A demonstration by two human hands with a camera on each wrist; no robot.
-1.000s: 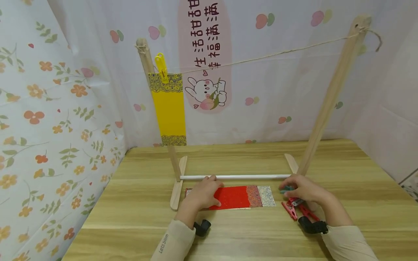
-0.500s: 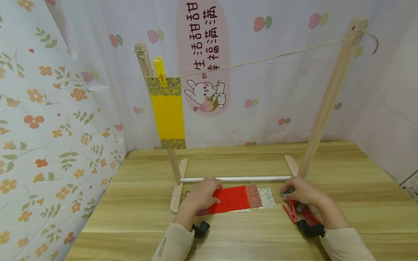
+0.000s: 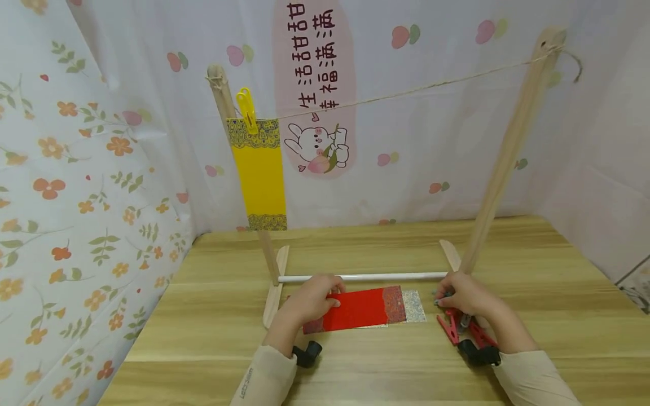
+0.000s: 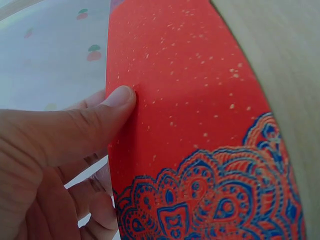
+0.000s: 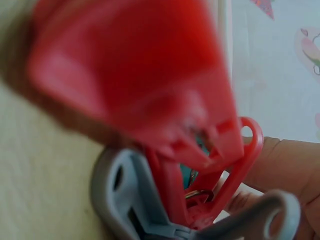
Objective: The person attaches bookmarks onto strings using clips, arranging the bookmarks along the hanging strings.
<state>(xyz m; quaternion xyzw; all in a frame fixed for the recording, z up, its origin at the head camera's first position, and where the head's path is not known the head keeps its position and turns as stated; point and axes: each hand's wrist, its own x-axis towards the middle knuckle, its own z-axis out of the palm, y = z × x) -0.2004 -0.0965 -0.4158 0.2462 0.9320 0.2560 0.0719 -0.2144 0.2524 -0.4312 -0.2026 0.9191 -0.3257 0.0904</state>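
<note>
My left hand (image 3: pixel 311 298) pinches a red paper strip (image 3: pixel 363 309) with a patterned border. In the left wrist view the thumb lies on the front of the red paper strip (image 4: pixel 175 90), with fingers behind it. Under it on the table lies a pale speckled strip (image 3: pixel 415 307), mostly covered. My right hand (image 3: pixel 469 296) pinches a teal clothespin (image 3: pixel 438 303), largely hidden by the fingers. Right below that hand sit red clothespins (image 3: pixel 449 328) and a grey clothespin (image 3: pixel 464 322), large and close in the right wrist view.
A wooden stand with a left post (image 3: pixel 223 96), a right post (image 3: pixel 513 141) and a white crossbar (image 3: pixel 391 277) rises behind the hands. Along its twine (image 3: pixel 396 97), a yellow clothespin (image 3: pixel 247 113) holds up a yellow paper strip (image 3: pixel 261 180). A patterned curtain (image 3: pixel 406 141) hangs behind.
The red strip's near-left end has swung toward me and come out from over the pale strip as my left hand lifts it. My right fingers have closed in on the teal clothespin.
</note>
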